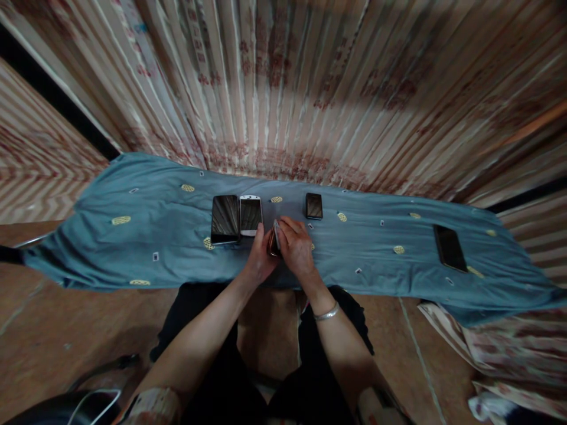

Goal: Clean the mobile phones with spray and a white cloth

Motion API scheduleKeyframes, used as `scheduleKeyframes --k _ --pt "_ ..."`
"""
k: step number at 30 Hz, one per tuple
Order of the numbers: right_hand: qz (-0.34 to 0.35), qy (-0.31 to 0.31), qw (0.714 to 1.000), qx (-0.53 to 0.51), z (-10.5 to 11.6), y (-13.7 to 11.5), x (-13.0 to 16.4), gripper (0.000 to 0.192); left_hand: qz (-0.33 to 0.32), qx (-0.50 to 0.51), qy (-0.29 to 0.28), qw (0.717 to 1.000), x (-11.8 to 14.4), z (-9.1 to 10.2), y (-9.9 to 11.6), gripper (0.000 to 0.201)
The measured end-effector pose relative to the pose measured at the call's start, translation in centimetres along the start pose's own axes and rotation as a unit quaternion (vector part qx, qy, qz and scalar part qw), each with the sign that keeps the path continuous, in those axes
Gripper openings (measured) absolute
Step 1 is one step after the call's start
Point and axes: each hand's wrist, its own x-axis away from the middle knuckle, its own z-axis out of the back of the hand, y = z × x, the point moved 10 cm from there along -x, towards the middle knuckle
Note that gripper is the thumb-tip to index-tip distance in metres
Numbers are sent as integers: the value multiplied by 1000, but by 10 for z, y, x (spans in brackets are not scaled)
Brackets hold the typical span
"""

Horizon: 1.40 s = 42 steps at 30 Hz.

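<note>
Close to the front edge of the blue cloth, both my hands are closed around a phone tilted up on its edge. My left hand grips it from the left, thumb up along its side. From the right, my right hand presses bent fingers against its other face. A thin pale edge shows at the top between the hands; I cannot tell what it is. Just beyond my left hand lies a white phone, with a larger black phone beside it. A small dark phone lies beyond my right hand.
Another black phone lies far right. The narrow table is covered with a wrinkled blue cloth patterned with yellow shapes. Behind it hangs a pleated curtain. At lower left, a white cable rests on a dark rounded object.
</note>
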Motion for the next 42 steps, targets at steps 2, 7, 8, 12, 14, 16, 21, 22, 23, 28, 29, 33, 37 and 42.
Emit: scheduleKeyframes --k 2,7,8,12,14,16,21,22,23,28,29,33,37,42 --pt "-7 1 1000 3 1 5 0 34 -1 2 2 1000 1 0 2 46" --pt "-4 -6 1000 5 -2 1 3 36 -25 5 25 999 -4 11 12 50" --pt "0 -12 1000 3 -5 -2 5 36 -29 6 29 999 -5 13 13 49" --pt "19 -32 999 -2 -12 -17 11 35 -45 10 48 998 -8 19 19 48" --pt "21 -37 999 -4 -14 -20 13 34 -48 14 51 997 -7 18 20 49" --pt "24 -36 999 -5 -13 -19 12 34 -42 17 50 998 -6 16 18 50" --pt "10 -23 1000 -1 -4 -8 5 36 -12 9 34 999 -3 8 6 50" --pt "2 -24 1000 0 -3 -4 4 36 -7 5 27 1000 -2 6 4 49" --pt "-5 -24 1000 1 -3 -1 3 35 -4 0 22 1000 -2 5 2 48" --pt "-12 -19 1000 3 -2 0 3 34 -5 -7 16 1000 -2 2 2 48" --pt "-8 -18 1000 1 -2 -3 3 35 -5 -6 19 1000 -2 3 3 49" --pt "14 -33 999 -5 -8 -15 7 35 -20 -1 40 999 -5 11 12 48" --pt "17 -43 999 -4 -11 -19 9 33 -35 0 48 998 -7 14 17 49" --pt "15 -29 999 -1 -5 -13 7 36 -22 5 34 999 -5 9 9 47"
